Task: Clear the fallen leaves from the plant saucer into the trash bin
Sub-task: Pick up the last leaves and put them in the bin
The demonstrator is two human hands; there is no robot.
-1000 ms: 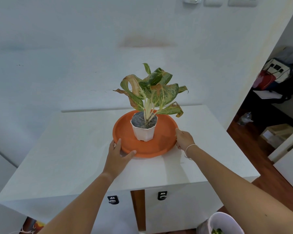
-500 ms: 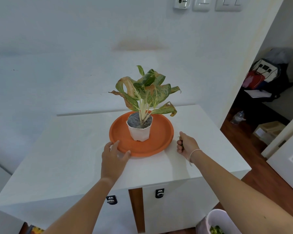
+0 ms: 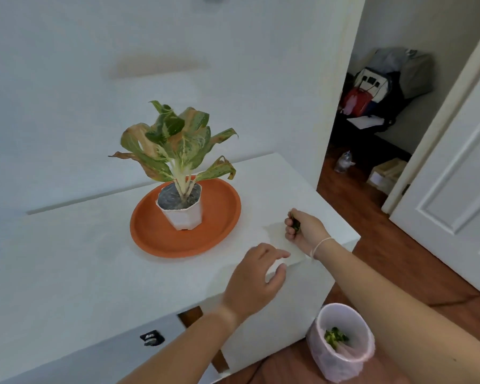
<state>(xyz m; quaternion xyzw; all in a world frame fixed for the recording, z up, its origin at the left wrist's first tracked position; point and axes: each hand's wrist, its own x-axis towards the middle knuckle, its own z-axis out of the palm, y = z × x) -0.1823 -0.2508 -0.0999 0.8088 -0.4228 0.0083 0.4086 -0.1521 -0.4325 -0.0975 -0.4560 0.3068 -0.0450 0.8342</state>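
An orange saucer [image 3: 218,214] sits on the white cabinet top [image 3: 67,267] with a white pot [image 3: 182,216] and a green-and-brown leafy plant [image 3: 175,142] standing in it. No loose leaves show on the saucer's bare surface. My right hand [image 3: 305,230] is to the right of the saucer above the cabinet top, fingers curled round a small dark green leaf [image 3: 296,225]. My left hand [image 3: 257,278] hovers over the cabinet's front edge with fingers relaxed, holding nothing. The trash bin [image 3: 341,356], lined with a pinkish bag, stands on the floor at lower right with green leaves inside.
A wall rises behind the cabinet. To the right an open doorway [image 3: 372,134] shows a wooden floor, bags and boxes. A white door [image 3: 460,189] stands at far right. Black drawer pulls [image 3: 151,338] are on the cabinet front.
Both hands left the saucer rim. My right hand drew back to the right, now closed round a leaf. My left hand moved right toward the cabinet's front edge. The view swung right.
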